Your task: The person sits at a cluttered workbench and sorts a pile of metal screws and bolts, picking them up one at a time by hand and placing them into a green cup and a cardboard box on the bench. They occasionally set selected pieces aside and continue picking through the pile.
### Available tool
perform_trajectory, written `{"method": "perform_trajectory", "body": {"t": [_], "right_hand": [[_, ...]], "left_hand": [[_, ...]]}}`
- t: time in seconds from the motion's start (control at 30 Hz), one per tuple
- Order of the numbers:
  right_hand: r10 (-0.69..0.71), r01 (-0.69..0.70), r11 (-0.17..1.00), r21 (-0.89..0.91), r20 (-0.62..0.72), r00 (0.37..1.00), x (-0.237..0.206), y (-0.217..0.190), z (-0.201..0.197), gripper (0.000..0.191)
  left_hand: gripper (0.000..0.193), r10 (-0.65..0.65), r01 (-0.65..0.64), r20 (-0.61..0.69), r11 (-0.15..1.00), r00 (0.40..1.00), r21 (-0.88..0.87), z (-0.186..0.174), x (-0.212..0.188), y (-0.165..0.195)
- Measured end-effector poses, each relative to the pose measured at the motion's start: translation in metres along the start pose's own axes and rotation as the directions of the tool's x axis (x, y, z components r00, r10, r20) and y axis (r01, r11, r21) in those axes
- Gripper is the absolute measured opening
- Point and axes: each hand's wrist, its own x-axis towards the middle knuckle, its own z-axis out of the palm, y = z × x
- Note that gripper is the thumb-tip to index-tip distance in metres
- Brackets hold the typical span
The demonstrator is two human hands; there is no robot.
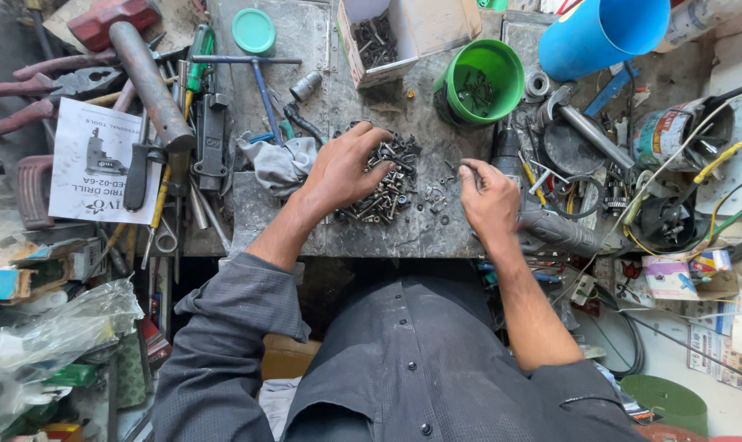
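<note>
- The grey metal workbench [305, 41] carries tools along its left edge and a green cup [479, 82] of screws near its back edge.
- The pile of screws and bolts [387, 184] lies mid-bench, toward the front edge.
- The left hand [342, 172] rests on the pile, fingers spread and loose.
- The right hand [489, 196], just right of the pile, pinches something small; what it is cannot be told.

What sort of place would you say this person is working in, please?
Most likely a small repair workshop: a worn metal bench crowded with hand tools, including a hammer, a pile of loose screws and bolts under the hands, and a green tub of fasteners.
</note>
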Motion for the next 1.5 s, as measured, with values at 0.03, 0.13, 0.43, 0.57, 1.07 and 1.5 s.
{"method": "perform_trajectory", "body": {"t": [0.03, 0.13, 0.43, 0.57, 1.07, 1.5], "right_hand": [[-0.161, 0.155, 0.981, -0.116, -0.038, 0.986, 0.001, -0.003, -0.001, 0.022], [-0.062, 0.078, 0.945, -0.318, 0.058, 0.996, 0.013, -0.01, 0.008, 0.018], [0.136, -0.137, 0.991, -0.008, 0.126, 0.983, 0.033, 0.0, 0.011, 0.019], [0.266, -0.464, 0.264, 0.845, 0.399, 0.878, 0.044, 0.017, -0.004, 0.019], [-0.215, 0.311, 0.866, -0.391, 0.269, 0.939, 0.009, 0.004, 0.011, 0.013], [-0.53, 0.514, 0.843, -0.155, -0.089, 0.843, 0.121, -0.053, -0.035, 0.025]], "left_hand": [[0.038, 0.006, -0.006, 0.0, 1.0, 1.0, 0.009, 0.001, 0.0, 0.0], [0.04, 0.022, -0.022, 0.001, 0.999, 1.0, 0.028, 0.002, -0.001, 0.0], [0.039, 0.005, -0.005, 0.003, 0.999, 1.0, 0.042, -0.002, -0.003, -0.005], [0.04, 0.019, -0.019, 0.003, 0.999, 1.0, 0.035, 0.001, -0.002, -0.007], [0.04, 0.032, -0.032, -0.018, 0.999, 0.999, 0.026, 0.0, -0.006, -0.008], [0.041, 0.028, -0.027, -0.002, 0.999, 1.0, 0.034, -0.002, -0.009, -0.009]]}}
